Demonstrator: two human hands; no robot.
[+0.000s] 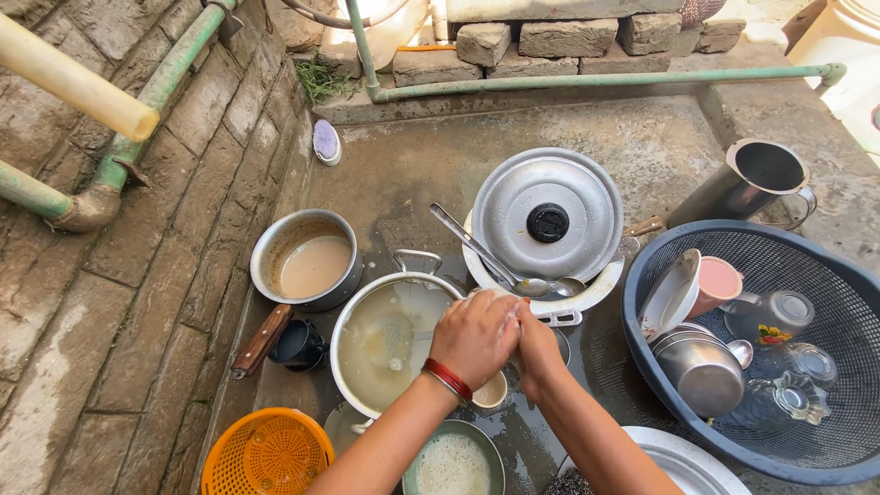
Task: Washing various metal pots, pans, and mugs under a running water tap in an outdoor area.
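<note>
My left hand (472,337), with red bangles at the wrist, and my right hand (537,346) are pressed together over the wet floor, with white soap foam (509,316) between the fingers. Whatever they enclose is hidden. Just below the left wrist a small cream cup (491,392) shows its rim. Left of the hands stands a large steel pot (353,316) of cloudy water with a strainer sunk in it. Behind them a white basin (600,289) carries a round metal lid (548,215) and a long ladle (477,247).
A steel pot of brown liquid (307,261), a dark mug (298,346), a wooden-handled tool (261,341) and an orange strainer basket (266,454) lie at left. A blue mesh basket (825,275) with cups and bowls sits right, with a steel jug (747,183) behind. A bowl of foam (454,463) is near me.
</note>
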